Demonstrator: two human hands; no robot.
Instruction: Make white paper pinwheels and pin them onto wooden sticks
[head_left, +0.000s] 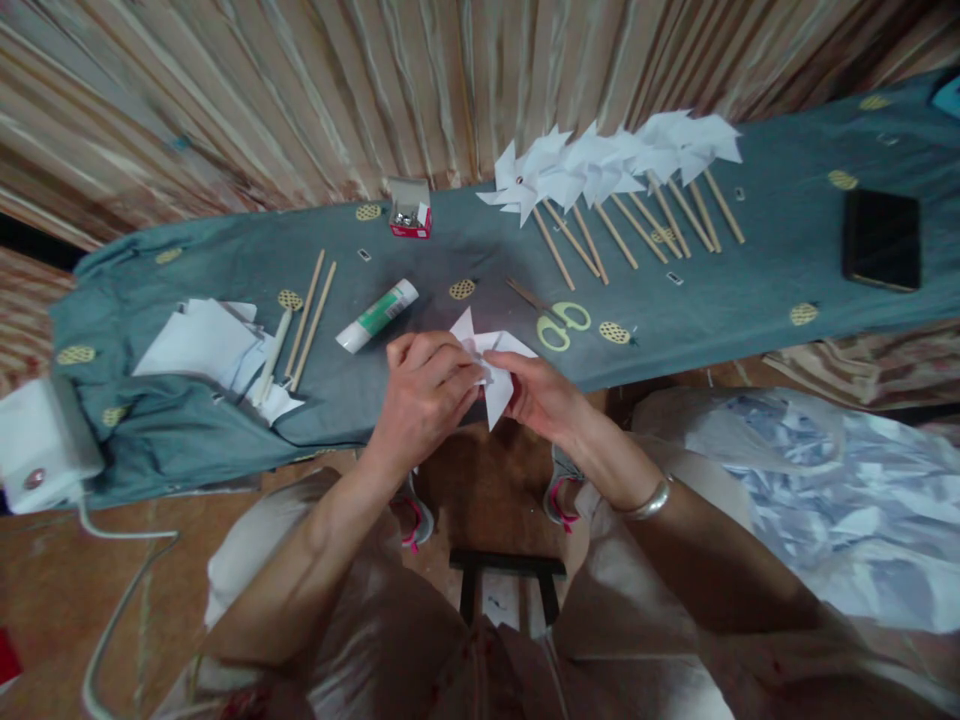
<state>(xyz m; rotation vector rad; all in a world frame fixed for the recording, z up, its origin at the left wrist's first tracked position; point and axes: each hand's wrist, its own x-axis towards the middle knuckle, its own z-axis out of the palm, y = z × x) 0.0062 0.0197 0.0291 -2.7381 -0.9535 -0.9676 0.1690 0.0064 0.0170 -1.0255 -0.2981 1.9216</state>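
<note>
Over the table's front edge, my two hands hold a white paper pinwheel (498,394) between them. My left hand (429,388) closes on its left side, with fingertips near the centre. My right hand (541,392) grips it from the right, thumb on top of the folded paper. Whether a small piece sits under the fingertips is hidden. Just behind the hands lie a glue stick (377,315) on the left and scissors with pale green handles (562,325) on the right.
Finished pinwheels (600,165) on wooden sticks lie in a row at the back right. An open box of pins (411,212), two loose sticks (313,320), paper pieces (199,345) and a phone (881,240) are on the cloth. A bag of paper scraps (847,490) stands right.
</note>
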